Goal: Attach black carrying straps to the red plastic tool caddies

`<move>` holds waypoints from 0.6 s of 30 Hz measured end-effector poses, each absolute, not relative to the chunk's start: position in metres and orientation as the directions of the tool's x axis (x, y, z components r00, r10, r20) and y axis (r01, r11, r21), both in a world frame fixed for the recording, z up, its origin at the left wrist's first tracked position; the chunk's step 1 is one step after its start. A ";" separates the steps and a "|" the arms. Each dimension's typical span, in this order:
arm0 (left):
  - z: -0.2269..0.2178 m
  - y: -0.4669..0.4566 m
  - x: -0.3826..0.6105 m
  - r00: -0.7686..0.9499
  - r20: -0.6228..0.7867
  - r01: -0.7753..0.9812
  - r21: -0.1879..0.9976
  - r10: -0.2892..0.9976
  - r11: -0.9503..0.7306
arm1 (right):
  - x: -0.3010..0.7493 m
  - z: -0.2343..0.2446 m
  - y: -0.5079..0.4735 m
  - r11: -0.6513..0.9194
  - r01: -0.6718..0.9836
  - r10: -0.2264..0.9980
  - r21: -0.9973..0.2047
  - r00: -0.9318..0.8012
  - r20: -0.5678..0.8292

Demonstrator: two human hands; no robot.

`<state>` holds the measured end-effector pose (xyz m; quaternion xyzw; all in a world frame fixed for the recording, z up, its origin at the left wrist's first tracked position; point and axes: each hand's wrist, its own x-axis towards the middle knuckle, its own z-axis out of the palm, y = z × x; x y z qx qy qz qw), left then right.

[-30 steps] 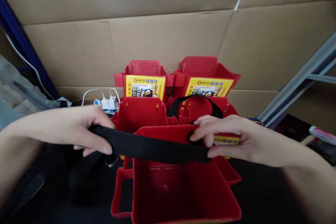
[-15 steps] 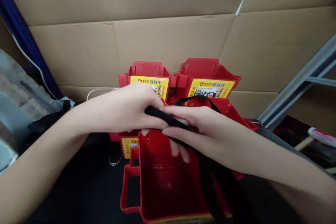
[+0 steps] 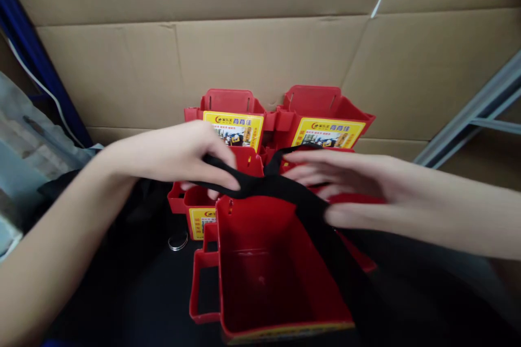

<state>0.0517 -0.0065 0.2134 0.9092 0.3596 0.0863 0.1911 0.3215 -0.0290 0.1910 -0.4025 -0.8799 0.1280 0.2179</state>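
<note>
My left hand (image 3: 191, 157) pinches a black webbing strap (image 3: 280, 188) between thumb and fingers, above the back edge of the nearest red plastic box (image 3: 260, 282). From there the strap runs right and down over that box's right side. A loop of it goes up behind, toward my right hand. My right hand (image 3: 345, 181) is open at the strap's right side, its fingers and thumb apart and its thumb tip near the strap edge. The near box is open-topped, with a slotted back wall and square loops on its left side. Beyond my hands, another red box is partly hidden.
Two red boxes with yellow labels (image 3: 232, 127) (image 3: 329, 133) stand behind, against a cardboard wall (image 3: 264, 65). Metal rings (image 3: 178, 242) lie on the black surface (image 3: 154, 282) at left. A grey metal frame (image 3: 468, 114) slants up at right; a blue post (image 3: 36, 49) stands at left.
My right hand has moved right and opened away from my left hand. My left hand has shifted slightly left, still holding the strap, which now stretches in plain view between them.
</note>
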 end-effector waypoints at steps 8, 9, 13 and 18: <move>0.206 -0.004 0.054 0.719 0.084 0.629 0.344 0.690 -0.698 | 0.276 0.191 -0.042 0.496 0.735 0.852 -0.463 -0.515 0.095; 0.202 -0.002 0.048 0.719 0.061 0.628 0.370 0.693 -0.685 | 0.279 0.189 -0.046 0.450 0.757 0.875 -0.473 -0.481 0.061; 0.181 0.001 0.050 0.754 0.136 0.538 0.432 0.643 -0.723 | 0.268 0.179 -0.051 0.468 0.767 0.881 -0.438 -0.444 0.165; 0.170 0.000 0.063 0.675 0.335 0.517 0.420 0.657 -0.746 | 0.240 0.174 -0.034 0.534 0.729 0.838 -0.428 -0.521 0.159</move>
